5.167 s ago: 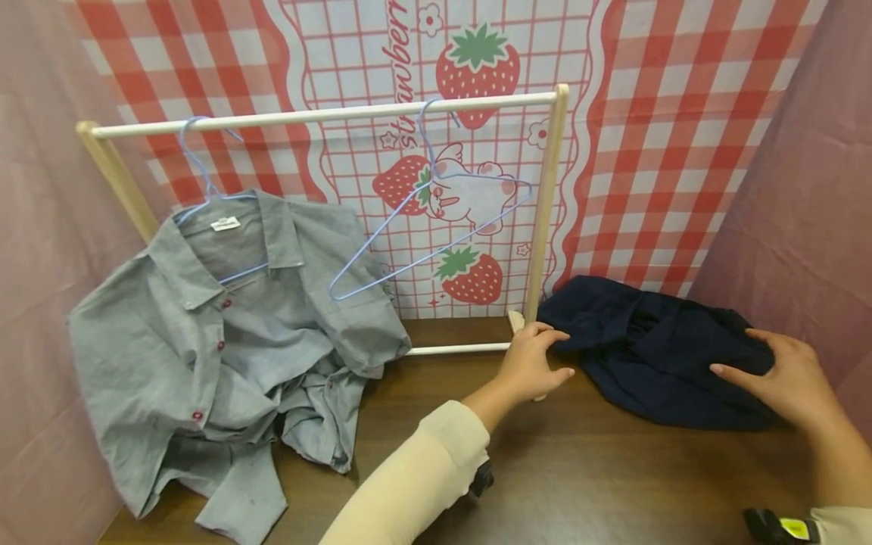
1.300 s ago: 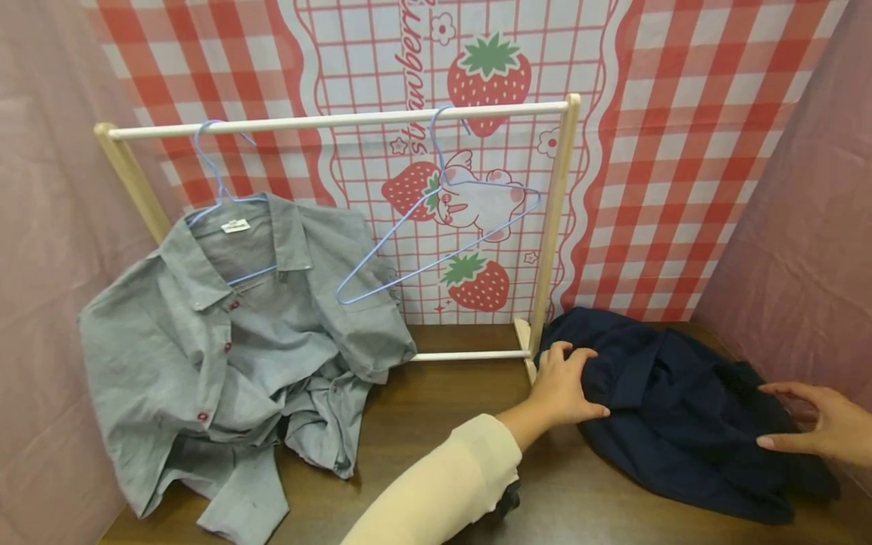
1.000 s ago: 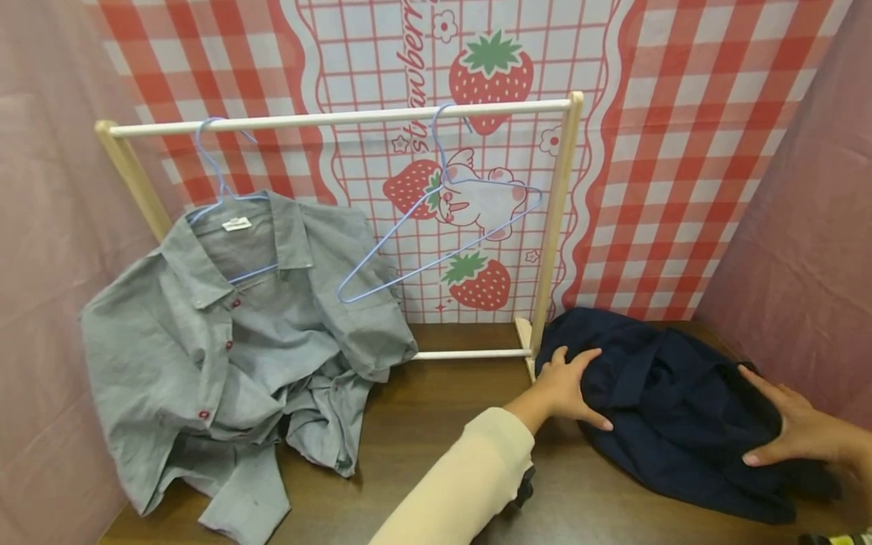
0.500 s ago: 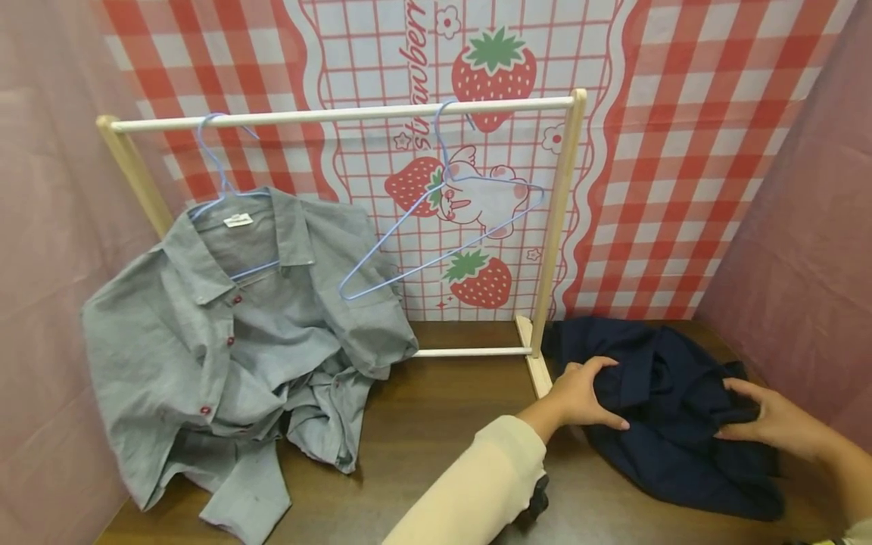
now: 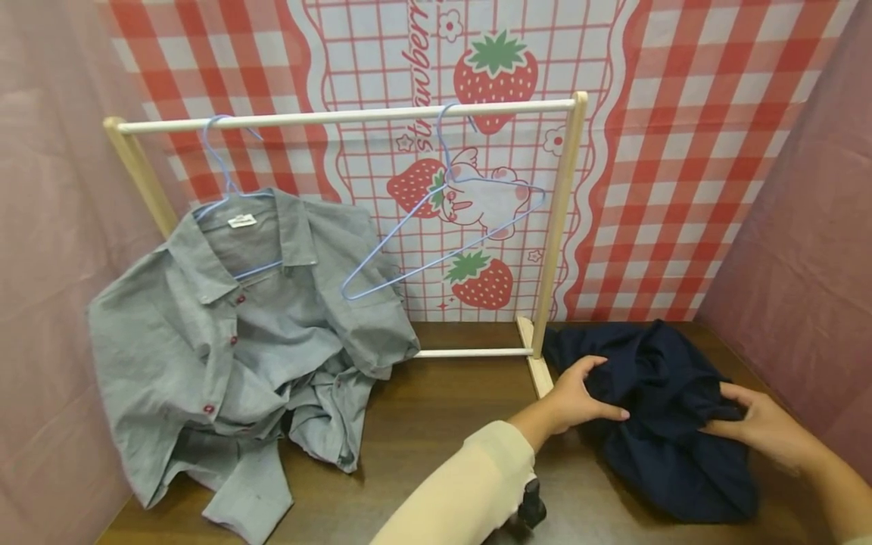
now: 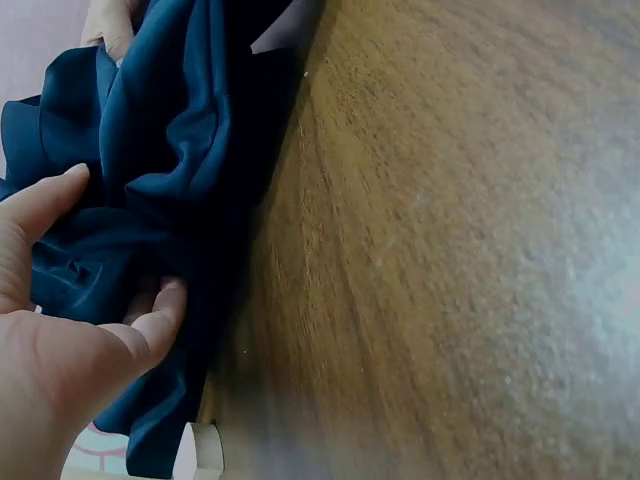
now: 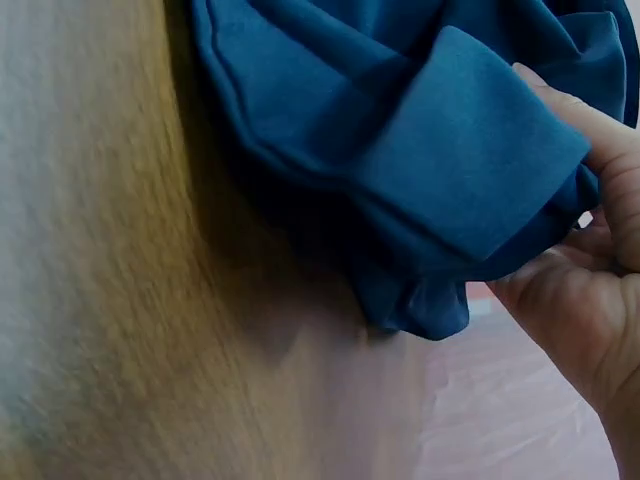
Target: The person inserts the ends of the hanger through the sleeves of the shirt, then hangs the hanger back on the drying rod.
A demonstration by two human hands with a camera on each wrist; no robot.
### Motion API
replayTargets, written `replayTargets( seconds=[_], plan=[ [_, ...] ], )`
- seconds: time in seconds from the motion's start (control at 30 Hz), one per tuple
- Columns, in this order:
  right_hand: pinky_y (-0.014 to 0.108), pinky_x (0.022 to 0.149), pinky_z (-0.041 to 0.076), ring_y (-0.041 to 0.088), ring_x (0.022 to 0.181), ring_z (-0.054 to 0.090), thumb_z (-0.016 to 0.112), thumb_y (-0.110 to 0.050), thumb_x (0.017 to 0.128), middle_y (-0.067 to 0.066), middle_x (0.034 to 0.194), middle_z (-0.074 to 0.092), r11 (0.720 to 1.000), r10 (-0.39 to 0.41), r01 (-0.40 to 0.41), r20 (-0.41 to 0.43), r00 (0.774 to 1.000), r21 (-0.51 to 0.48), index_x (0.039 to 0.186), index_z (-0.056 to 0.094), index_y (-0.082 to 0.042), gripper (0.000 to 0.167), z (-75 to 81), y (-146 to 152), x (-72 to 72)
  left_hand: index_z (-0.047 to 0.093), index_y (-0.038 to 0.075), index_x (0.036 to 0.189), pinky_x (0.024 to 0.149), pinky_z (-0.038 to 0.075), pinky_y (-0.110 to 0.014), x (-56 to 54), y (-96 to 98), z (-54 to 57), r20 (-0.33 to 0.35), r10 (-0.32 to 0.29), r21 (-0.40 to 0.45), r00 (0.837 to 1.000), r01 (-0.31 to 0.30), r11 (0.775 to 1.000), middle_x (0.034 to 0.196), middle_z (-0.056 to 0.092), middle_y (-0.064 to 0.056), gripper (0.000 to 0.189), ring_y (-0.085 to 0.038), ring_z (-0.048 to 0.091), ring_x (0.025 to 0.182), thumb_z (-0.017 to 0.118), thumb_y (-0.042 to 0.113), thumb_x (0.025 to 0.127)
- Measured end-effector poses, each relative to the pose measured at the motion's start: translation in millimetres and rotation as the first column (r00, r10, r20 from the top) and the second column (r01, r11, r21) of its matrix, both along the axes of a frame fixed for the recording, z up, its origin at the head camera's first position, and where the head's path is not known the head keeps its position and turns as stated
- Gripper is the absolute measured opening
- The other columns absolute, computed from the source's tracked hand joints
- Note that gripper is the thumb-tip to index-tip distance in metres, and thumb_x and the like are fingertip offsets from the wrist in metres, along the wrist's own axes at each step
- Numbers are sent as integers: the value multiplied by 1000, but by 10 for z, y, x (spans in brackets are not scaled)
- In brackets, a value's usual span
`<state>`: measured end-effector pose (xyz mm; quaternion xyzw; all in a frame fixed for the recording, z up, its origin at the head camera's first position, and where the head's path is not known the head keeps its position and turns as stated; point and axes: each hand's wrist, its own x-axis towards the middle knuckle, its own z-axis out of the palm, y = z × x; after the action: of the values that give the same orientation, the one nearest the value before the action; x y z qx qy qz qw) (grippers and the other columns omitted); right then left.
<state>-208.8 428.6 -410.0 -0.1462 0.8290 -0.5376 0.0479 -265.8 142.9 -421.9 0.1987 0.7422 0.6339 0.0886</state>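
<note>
A crumpled navy-blue garment (image 5: pixel 681 439) lies on the table at the right, its folds bunched up between my two hands. At its left side my left hand (image 5: pixel 568 401) has thumb and fingers around a fold; in the left wrist view the fingers (image 6: pixel 160 310) curl into the cloth with the thumb on the near side. My right hand (image 5: pixel 766 428) holds the garment's right end. A flat folded flap of the cloth (image 7: pixel 475 150) shows in the right wrist view, gripped between thumb and fingers there; some fingers are hidden behind it.
A wooden rack (image 5: pixel 559 219) with a white top rail stands behind the table's middle. A grey shirt (image 5: pixel 150 325) hangs on its left; a bare blue wire hanger (image 5: pixel 409 284) hangs at right. Pink cloth walls (image 5: pixel 804 227) flank the wooden table (image 5: pixel 436 424).
My right hand has moved left, bringing the garment's right end inward so the cloth bunches up. Earlier the garment lay longer and flatter. My left hand has stayed at its left side.
</note>
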Motion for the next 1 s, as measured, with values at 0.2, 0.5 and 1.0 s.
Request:
replayTargets(
  seconds=[0.2,0.5,1.0],
  plan=[
    [22,74,53,-5,98,59,67,4,88,-24,111,62,997,-82,82,-46,996,7,126,62,-30,52,82,-120,52,57,20,127,70,52,-22,-10,-46,44,113,-31,133,993,16,991,119,53,9,70,-4,49,102,83,-8,68],
    [22,71,53,-2,93,59,69,5,86,-21,106,63,980,-197,198,-108,975,0,121,65,-18,43,208,-268,154,59,16,123,63,53,-26,-18,-215,126,138,-155,311,978,106,945,105,57,9,64,-6,58,83,76,-16,71],
    [23,66,52,2,88,57,71,7,83,-16,100,62,965,-249,260,-216,944,23,109,66,-7,30,393,-503,333,57,8,127,59,51,-24,40,-463,315,103,-240,403,965,180,897,105,59,6,62,-9,61,79,69,-21,73]
  ],
)
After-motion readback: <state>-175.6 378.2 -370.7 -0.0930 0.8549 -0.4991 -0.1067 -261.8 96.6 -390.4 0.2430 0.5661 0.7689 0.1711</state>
